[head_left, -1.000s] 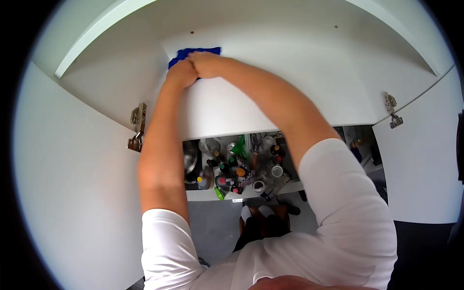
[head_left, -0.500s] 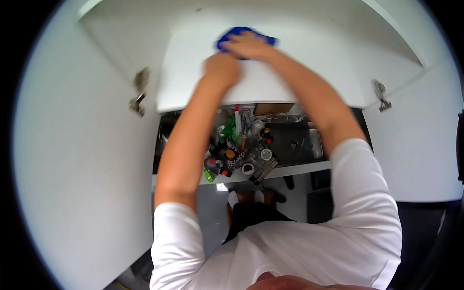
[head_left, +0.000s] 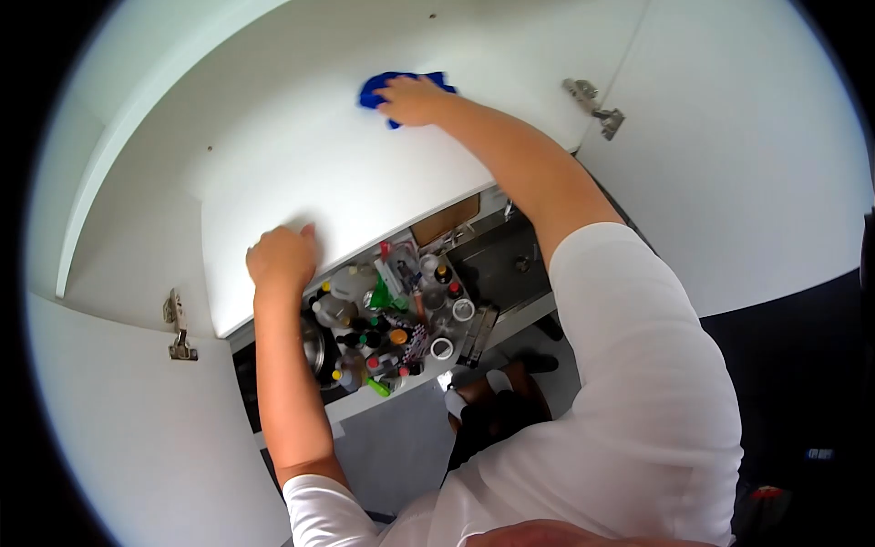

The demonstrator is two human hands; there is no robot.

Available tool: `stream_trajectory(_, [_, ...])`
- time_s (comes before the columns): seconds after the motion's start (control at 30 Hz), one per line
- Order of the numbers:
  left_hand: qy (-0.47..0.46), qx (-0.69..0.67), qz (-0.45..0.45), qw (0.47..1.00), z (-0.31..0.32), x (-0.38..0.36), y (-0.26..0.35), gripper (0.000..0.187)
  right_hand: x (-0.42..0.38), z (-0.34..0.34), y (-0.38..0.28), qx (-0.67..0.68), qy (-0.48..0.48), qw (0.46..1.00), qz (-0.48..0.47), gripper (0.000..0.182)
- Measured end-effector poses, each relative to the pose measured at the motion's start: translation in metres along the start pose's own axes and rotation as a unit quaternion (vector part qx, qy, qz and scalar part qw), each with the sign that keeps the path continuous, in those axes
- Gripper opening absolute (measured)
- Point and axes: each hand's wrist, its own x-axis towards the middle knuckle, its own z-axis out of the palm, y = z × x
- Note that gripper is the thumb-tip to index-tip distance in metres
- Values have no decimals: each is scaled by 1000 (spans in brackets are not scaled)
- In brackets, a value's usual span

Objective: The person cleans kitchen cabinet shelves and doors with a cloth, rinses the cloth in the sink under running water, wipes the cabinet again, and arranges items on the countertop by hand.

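Observation:
My right hand (head_left: 415,98) presses a blue cloth (head_left: 377,91) flat against the white cabinet shelf (head_left: 310,164), far back on its surface. The cloth shows on both sides of my fingers. My left hand (head_left: 281,257) grips the front edge of the same shelf, fingers curled over the lip, well apart from the cloth. Both arms reach up from white sleeves.
Open white cabinet doors stand at left (head_left: 118,419) and right (head_left: 756,155), with metal hinges (head_left: 178,328) (head_left: 594,102). Far below, a counter (head_left: 401,319) is crowded with several bottles, jars and tape rolls beside a dark sink (head_left: 501,269).
My left hand left the cloth and came back to the shelf's front edge. The right hand stays on the cloth, and my view has swung to the right.

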Motion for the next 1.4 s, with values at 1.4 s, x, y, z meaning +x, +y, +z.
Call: stream_trajectory(1.4, [-4,98,117,988,17,73,-43,100,-202,-38,45,116,-10,965,234,69])
